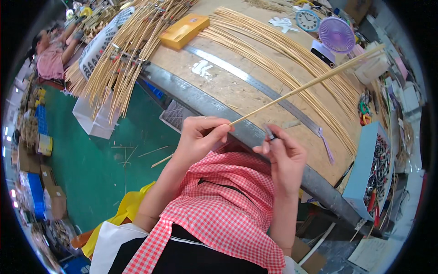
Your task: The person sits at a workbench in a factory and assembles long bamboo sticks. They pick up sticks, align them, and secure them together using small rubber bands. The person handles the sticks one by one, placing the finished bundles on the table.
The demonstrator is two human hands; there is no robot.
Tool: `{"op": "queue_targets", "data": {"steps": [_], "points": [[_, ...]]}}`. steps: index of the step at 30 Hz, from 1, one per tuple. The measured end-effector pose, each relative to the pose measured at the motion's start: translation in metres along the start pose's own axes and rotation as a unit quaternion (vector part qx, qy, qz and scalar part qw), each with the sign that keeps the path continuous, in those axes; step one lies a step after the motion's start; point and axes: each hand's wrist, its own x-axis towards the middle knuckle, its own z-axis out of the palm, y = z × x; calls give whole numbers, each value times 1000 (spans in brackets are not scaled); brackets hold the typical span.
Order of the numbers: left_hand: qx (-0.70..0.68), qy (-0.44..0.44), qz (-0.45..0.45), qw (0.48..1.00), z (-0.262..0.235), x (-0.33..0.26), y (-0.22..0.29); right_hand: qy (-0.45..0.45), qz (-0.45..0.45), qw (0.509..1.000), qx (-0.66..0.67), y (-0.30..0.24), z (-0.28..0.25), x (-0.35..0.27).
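Observation:
My left hand [204, 138] pinches the near end of a long, thin bamboo-like stick [299, 89]. The stick slants up and right across the workbench [182, 98], its far end near the right side. Close to that pinched end, my right hand [285, 157] has its fingers closed on a small metal and dark piece [270, 133], too small to name. The piece and the stick are apart. Both hands are at the bench's metal front edge, above a red checked apron [228, 201].
Loose sticks [273, 59] and a steel ruler [246, 75] lie on the bench. A yellow box [185, 31] stands behind; a blue box [358, 176] of small parts is at right. Stick bundles [121, 68] overhang the left corner. A co-worker [52, 59] sits far left.

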Motion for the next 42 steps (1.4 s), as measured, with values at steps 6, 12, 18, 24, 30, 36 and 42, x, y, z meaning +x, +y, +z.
{"op": "queue_targets", "data": {"steps": [6, 12, 18, 24, 30, 36, 42], "points": [[7, 12, 40, 999, 7, -1, -2, 18, -13, 999, -39, 28, 16, -3], [24, 4, 69, 997, 10, -1, -3, 41, -30, 997, -61, 34, 24, -8], [57, 3, 86, 995, 12, -1, -2, 48, -30, 996, -69, 36, 28, -10], [47, -35, 55, 997, 8, 0, -3, 5, -76, 983, -165, 37, 18, -8], [-17, -151, 1, 988, 9, -1, -7, 44, -72, 986, -145, 7, 8, -1], [-56, -209, -32, 976, 4, 1, -11, 54, -49, 997, -39, 15, -1, -3], [11, -36, 49, 998, -61, 44, 18, 89, -72, 993, 7, 17, -17, 4]]}}
